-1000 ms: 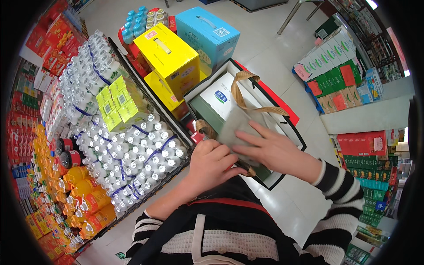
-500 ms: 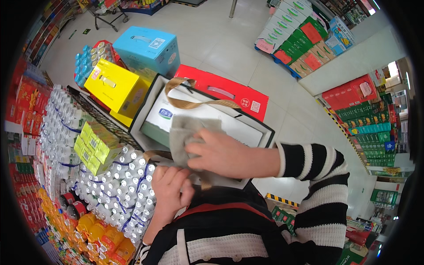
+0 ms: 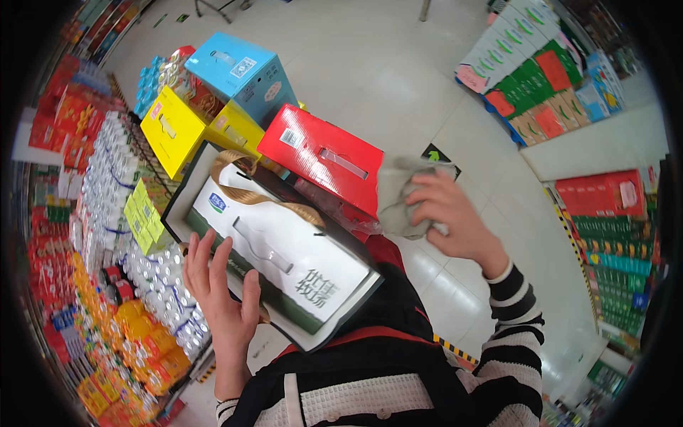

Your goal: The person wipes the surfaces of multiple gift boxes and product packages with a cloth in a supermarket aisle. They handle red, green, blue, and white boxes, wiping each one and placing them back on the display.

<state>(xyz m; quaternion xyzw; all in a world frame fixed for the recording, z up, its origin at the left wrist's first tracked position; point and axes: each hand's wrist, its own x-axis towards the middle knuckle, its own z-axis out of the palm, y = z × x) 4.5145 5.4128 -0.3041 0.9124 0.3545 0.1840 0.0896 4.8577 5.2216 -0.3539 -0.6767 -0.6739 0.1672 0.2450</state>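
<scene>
A grey cloth (image 3: pixel 398 196) hangs crumpled from my right hand (image 3: pixel 455 220), whose fingers close on it beside the right end of a red carton (image 3: pixel 331 160). My left hand (image 3: pixel 226 309) lies with spread fingers against the near left edge of an open-topped gift bag (image 3: pixel 284 334) with dark outer sides. Inside the bag sits a white and green box (image 3: pixel 263 220) with a clear carry handle. A gold-brown ribbon handle (image 3: pixel 242 188) loops over the box. The bag tilts and rests close to my body. The cloth partly covers the carton's right end.
Behind the bag stand a yellow carton (image 3: pixel 171 135) and a blue carton (image 3: pixel 242 71). At left are stacked silver-topped drinks (image 3: pixel 110 171), light green packs (image 3: pixel 144 217) and orange bottles (image 3: pixel 146 338). Stacked cartons (image 3: pixel 526 64) and shelves line the right, beyond the tiled floor (image 3: pixel 384 92).
My right hand has carried the cloth off the box to the right, past the red carton. My left hand has spread its fingers over the bag's left edge. The bag has shifted left and turned.
</scene>
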